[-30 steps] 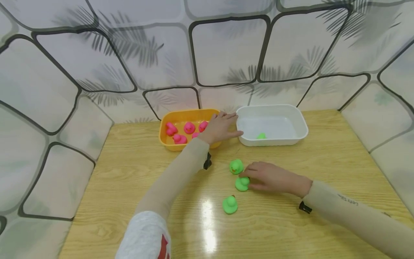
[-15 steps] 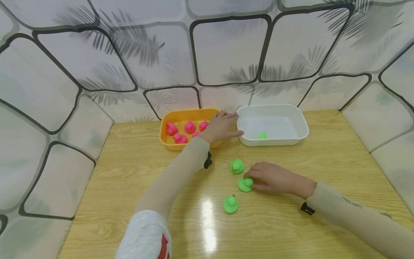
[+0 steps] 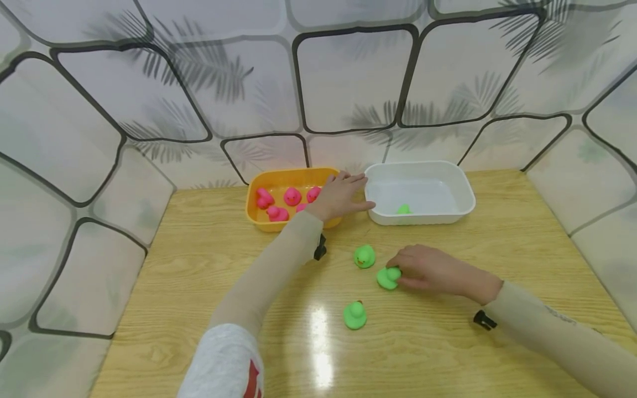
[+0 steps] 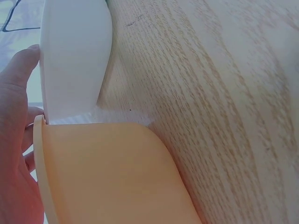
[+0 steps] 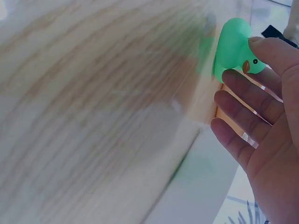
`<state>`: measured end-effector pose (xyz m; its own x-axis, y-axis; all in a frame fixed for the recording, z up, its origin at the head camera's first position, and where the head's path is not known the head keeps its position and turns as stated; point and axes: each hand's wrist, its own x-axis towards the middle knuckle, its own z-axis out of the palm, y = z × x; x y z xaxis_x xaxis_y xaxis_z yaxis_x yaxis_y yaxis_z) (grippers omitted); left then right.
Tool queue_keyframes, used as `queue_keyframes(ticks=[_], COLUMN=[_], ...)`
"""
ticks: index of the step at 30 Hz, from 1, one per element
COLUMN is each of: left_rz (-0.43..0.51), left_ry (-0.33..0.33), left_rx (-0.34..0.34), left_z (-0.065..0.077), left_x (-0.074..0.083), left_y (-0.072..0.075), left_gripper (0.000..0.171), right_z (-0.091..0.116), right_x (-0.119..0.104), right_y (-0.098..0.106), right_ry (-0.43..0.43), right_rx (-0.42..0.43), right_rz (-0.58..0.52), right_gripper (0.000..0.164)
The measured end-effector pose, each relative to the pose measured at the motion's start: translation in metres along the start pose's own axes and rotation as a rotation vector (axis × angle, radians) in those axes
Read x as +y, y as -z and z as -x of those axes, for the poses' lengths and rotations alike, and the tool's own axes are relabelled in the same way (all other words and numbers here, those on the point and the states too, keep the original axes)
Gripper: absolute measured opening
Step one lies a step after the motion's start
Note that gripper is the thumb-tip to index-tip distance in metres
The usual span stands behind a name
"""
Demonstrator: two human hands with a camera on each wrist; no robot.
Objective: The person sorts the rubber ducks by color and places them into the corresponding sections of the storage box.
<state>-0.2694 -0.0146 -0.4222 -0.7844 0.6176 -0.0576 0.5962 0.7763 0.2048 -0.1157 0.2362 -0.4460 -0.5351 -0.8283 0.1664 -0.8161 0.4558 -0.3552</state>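
Observation:
My right hand (image 3: 440,271) pinches a green rubber duck (image 3: 387,278) by its head between thumb and fingertips, close over the table. In the right wrist view the thumb lies on one side of the duck (image 5: 233,44), whose orange beak and one eye show; the other fingers are spread. My left hand (image 3: 340,196) rests with fingers spread across the neighbouring rims of an orange tub (image 3: 269,226) and a white tub (image 3: 423,220). Pink rubber ducks, such as this pink duck (image 3: 292,196), lie in the orange tub, partly hidden by the left hand.
Another green duck (image 3: 365,256) sits in front of the tubs, and a further green duck (image 3: 355,315) stands nearer me. Just the top of a green duck (image 3: 403,209) shows over the white tub's front wall. Patterned fabric walls (image 3: 353,77) enclose the wooden table (image 3: 209,276).
My right hand has moved right and slightly away from me with the green duck, widening its distance from the other two on the table. The left hand has stayed in place.

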Motion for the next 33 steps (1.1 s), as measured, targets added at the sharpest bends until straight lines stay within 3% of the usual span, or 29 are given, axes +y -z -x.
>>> queue_keyframes(ticks=[17, 26, 33], left_rz=[0.003, 0.002, -0.019], left_ry=[-0.001, 0.004, 0.009], left_rx=[-0.004, -0.019, -0.048], left_z=[0.000, -0.001, -0.001], left_x=[0.000, 0.000, 0.002], left_y=[0.001, 0.001, 0.001], left_gripper=[0.081, 0.080, 0.080], right_z=[0.006, 0.005, 0.003], right_x=[0.008, 0.027, 0.039], right_y=[0.040, 0.064, 0.086], right_ry=[-0.160, -0.050, -0.115], right_rx=[-0.007, 0.132, 0.143], right_rz=[0.046, 0.129, 0.151], right_gripper=[0.029, 0.035, 0.032])
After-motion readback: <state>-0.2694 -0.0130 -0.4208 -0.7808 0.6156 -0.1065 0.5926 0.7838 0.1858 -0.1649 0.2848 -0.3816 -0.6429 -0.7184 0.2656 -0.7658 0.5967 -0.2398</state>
